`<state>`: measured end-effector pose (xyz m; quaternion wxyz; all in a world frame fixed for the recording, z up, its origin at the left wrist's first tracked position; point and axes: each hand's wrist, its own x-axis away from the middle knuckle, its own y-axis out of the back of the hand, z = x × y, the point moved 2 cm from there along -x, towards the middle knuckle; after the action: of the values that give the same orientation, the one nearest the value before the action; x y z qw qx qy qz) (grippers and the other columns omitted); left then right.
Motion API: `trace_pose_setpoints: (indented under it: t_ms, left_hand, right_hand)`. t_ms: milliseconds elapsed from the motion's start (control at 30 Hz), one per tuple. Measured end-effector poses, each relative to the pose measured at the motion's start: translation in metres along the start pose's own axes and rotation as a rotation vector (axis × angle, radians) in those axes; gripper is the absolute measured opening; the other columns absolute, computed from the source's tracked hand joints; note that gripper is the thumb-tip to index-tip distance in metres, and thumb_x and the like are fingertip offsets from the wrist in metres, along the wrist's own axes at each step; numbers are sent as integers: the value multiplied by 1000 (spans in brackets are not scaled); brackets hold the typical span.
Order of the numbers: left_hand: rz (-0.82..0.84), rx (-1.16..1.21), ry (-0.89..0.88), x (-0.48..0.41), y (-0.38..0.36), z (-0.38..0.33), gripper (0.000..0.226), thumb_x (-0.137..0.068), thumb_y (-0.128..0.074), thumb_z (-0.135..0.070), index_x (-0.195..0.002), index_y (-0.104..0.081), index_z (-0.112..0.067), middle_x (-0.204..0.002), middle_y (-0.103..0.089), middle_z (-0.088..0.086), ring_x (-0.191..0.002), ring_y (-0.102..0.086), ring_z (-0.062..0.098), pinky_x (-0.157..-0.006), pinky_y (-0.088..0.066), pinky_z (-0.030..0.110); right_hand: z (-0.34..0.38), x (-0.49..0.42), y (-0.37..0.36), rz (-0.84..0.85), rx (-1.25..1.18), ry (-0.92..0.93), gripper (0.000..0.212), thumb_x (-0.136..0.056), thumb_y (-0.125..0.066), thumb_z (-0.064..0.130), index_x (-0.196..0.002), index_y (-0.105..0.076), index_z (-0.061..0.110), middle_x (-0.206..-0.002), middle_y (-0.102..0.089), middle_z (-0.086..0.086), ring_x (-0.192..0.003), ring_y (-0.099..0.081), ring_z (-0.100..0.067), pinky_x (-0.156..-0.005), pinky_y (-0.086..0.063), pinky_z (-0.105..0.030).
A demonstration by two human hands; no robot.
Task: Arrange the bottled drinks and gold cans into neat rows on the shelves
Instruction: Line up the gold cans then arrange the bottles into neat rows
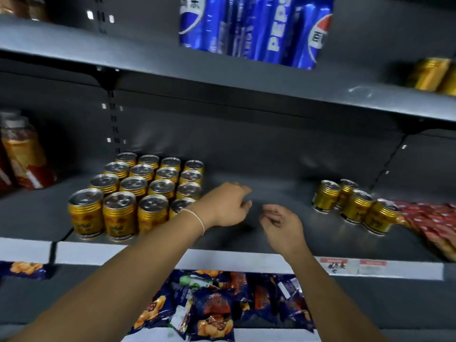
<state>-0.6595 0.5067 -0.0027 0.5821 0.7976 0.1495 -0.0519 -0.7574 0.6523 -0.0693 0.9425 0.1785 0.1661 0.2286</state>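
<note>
Cans in the gold block [138, 191] were already lined up; your left hand [228, 206] and right hand [282, 222] hung half-curled, holding nothing, and four loose cans [355, 206] still needed rows.

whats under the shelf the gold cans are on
Below the middle shelf lie blue snack bags in a loose pile. Both forearms cross in front, so parts of that lower shelf are hidden.

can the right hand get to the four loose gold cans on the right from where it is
Probably yes. The right hand is empty, and only bare shelf lies between it and the four loose gold cans. The red packets sit beyond them, not in the way.
</note>
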Motion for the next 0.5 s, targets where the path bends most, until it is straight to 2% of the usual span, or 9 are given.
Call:
trace_pose_setpoints:
  t_ms: [133, 200, 300, 367, 433, 500]
  left_hand:
    - [85, 67, -6, -51, -46, -54, 52, -98, -48, -32, -145, -40, -12, -147, -44, 12, -136, -38, 29, -110, -30, 29]
    - [116, 93, -16, -75, -67, -79, 58, -98, -48, -32, -150, -31, -12, -153, -36, 11, -140, -32, 28, -113, -25, 29]
    - [162, 124, -16, -105, -92, -111, 62, -98, -48, -33, -152, -25, -14, -156, -32, 10, -142, -30, 28, -114, -25, 32]
    - [176, 141, -14, -121, -104, -129, 61, -98, -49, -33, -152, -26, -15, -154, -34, 11, -140, -33, 29, -112, -28, 33]
    - [179, 162, -19, -133, -115, -146, 58, -97, -50, -32, -149, -31, -15, -149, -41, 11, -134, -40, 30, -108, -34, 33]
    - [180, 182, -19, -142, -124, -159, 51, -96, -51, -31, -143, -39, -14, -141, -47, 13, -127, -46, 31, -102, -40, 33]
  right_hand:
    - [-24, -22, 84, -174, 127, -3, 21, -87, -68, 7, -107, -68, 13, -88, -72, -4, -88, -69, -20, -93, -54, -43]
    - [-38, -32, 123, -240, 232, 32, 21, -85, -69, 6, -105, -68, 11, -89, -72, -8, -87, -68, -24, -90, -54, -46]
    - [-59, -53, 174, -307, 501, 27, 31, -85, -68, 16, -115, -67, 8, -110, -68, -13, -105, -60, -34, -94, -48, -44]
    - [-73, -66, 204, -343, 665, -30, 42, -85, -65, 24, -123, -62, 9, -126, -61, -15, -120, -50, -37, -103, -37, -41]
    - [-87, -77, 228, -365, 722, -103, 57, -84, -67, 29, -135, -52, 7, -144, -46, -19, -135, -36, -39, -111, -25, -42]
    - [-99, -86, 245, -337, 719, -164, 67, -84, -68, 31, -143, -43, 8, -153, -32, -22, -141, -26, -42, -116, -21, -46]
